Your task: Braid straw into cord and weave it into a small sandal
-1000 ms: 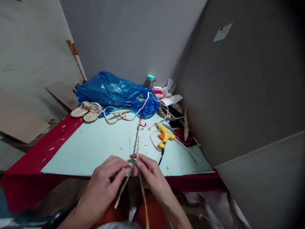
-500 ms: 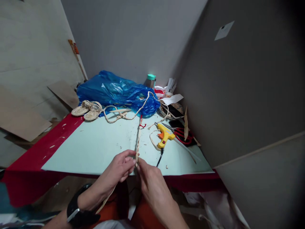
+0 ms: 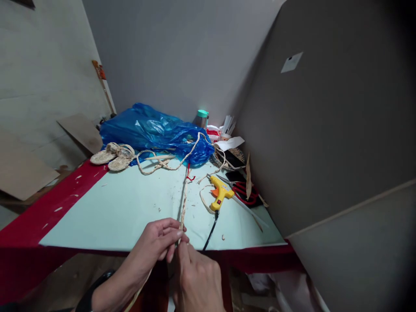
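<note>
A pale braided cord (image 3: 183,207) runs from a red tie (image 3: 189,174) on the table straight toward me. My left hand (image 3: 164,238) pinches the braid near its lower end between thumb and fingers. Just below, at the table's front edge, my right hand (image 3: 198,277) is closed on the strands at that end; its fingertips are partly hidden. A loose pale strand (image 3: 139,291) hangs down under my left wrist. To the right of the braid lies a yellow glue gun (image 3: 220,192) with an orange trigger and black cable.
A blue plastic bag (image 3: 146,128) covers the table's back. Woven sandals (image 3: 120,162) lie at the left, with a long braided cord (image 3: 182,162) beside them. Red-handled scissors (image 3: 243,193) lie right of the glue gun. A teal-lidded bottle (image 3: 202,118) stands near the wall; a grey panel (image 3: 341,130) bounds the right.
The view has shifted, so the table things sit slightly lower and further left. My right hand has moved down and turned its knuckles upward. My left hand still pinches the braid.
</note>
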{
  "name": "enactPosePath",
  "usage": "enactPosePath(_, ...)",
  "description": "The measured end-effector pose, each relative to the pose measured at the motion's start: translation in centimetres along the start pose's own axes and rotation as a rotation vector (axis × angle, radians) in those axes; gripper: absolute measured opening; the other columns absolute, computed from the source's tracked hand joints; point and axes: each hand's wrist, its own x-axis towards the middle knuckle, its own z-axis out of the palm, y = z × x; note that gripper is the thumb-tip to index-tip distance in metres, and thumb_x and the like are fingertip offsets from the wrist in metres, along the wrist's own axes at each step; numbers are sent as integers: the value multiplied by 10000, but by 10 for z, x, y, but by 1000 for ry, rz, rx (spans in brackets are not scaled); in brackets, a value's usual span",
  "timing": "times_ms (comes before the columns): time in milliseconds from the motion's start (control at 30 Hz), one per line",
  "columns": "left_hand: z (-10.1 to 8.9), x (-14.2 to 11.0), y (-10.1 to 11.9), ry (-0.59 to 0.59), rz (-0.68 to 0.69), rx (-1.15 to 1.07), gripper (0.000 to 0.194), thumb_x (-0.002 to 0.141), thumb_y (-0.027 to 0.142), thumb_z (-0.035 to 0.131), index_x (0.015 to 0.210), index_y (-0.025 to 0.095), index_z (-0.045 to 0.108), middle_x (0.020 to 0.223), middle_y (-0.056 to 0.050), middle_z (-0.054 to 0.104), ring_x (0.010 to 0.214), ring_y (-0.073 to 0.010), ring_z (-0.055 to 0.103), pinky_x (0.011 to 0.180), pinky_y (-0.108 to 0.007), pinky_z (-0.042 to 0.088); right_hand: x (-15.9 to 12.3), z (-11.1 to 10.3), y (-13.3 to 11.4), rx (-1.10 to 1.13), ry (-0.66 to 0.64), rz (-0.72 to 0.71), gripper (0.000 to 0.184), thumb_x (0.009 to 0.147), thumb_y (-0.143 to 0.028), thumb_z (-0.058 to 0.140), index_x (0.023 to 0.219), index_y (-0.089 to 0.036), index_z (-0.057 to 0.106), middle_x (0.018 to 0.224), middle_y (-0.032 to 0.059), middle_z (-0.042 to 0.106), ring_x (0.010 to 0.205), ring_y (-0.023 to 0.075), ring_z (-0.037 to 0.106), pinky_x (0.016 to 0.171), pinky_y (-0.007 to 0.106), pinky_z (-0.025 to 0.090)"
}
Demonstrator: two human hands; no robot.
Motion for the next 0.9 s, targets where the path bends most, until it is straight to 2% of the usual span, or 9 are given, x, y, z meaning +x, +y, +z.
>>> enactPosePath(67, -3, -2, 3, -4, -3, -31, 298, 787, 395, 707, 890, 127, 624, 813, -79, 720, 445, -39, 363, 461, -212, 161, 0, -2, 4, 105, -4, -42, 203, 751, -71, 473, 856, -198, 592, 629, 40, 626, 526, 214, 584, 518, 334, 303)
enactPosePath(133, -5, -4, 6, 0, -3, -57, 284, 791, 376, 709, 880, 119, 629, 759, -56, 697, 439, -28, 312, 459, -206, 154, 6, -14, 13, 222, -52, -86, 151, 889, -146, 478, 894, -221, 609, 713, 30, 658, 641, 207, 606, 618, 323, 372)
enactPosePath(233, -7, -6, 7, -6, 2, -90, 271, 791, 361, 719, 870, 114, 641, 735, -27, 657, 448, -21, 270, 459, -201, 126, 23, -33, 25, 350, -60, 50, 222, 983, -188, 433, 1125, -214, 601, 946, 72, 687, 858, 210, 628, 773, 323, 427)
enactPosePath(300, -8, -6, 6, -23, 24, -89, 291, 795, 380, 724, 899, 121, 646, 737, -8, 628, 459, -23, 261, 458, -198, 113, 36, -37, 26, 514, -207, 202, 262, 1008, -236, 409, 1211, -205, 572, 1081, 97, 677, 983, 208, 633, 839, 304, 449)
enactPosePath(367, -11, -5, 2, -42, 56, -67, 322, 809, 420, 715, 927, 128, 645, 694, 23, 577, 462, -28, 247, 453, -194, 119, 43, -31, 24, 687, -425, 324, 275, 1024, -313, 391, 1209, -230, 577, 1063, 73, 687, 957, 193, 647, 816, 279, 461)
enactPosePath(433, -14, -3, -2, -71, 80, -27, 353, 823, 464, 694, 943, 137, 636, 670, 36, 557, 457, -37, 266, 451, -186, 176, 46, -20, 21, 782, -533, 386, 280, 1027, -376, 387, 1162, -255, 601, 998, 42, 694, 919, 187, 643, 792, 267, 449)
enactPosePath(600, -20, -8, -12, -68, 84, 139, 354, 860, 489, 631, 1046, 199, 550, 705, 17, 633, 610, -150, 571, 583, -227, 423, 40, -3, 22, 857, -453, 446, 308, 1004, -406, 430, 953, -202, 656, 823, 27, 667, 833, 178, 589, 738, 247, 399)
enactPosePath(800, -25, -35, -9, 104, 340, 675, 240, 951, 427, 476, 828, 269, 609, 733, 20, 698, 693, -172, 659, 683, -212, 457, 38, -5, 20, 904, -395, 471, 392, 981, -411, 452, 697, -174, 582, 599, -16, 522, 589, 119, 453, 606, 238, 327)
enactPosePath(900, -23, -43, -10, 139, 423, 765, 230, 938, 380, 488, 800, 288, 647, 683, 19, 694, 636, -172, 666, 649, -197, 474, 40, -4, 20, 995, -397, 498, 399, 964, -414, 475, 693, -162, 626, 610, 9, 589, 599, 128, 510, 617, 231, 368)
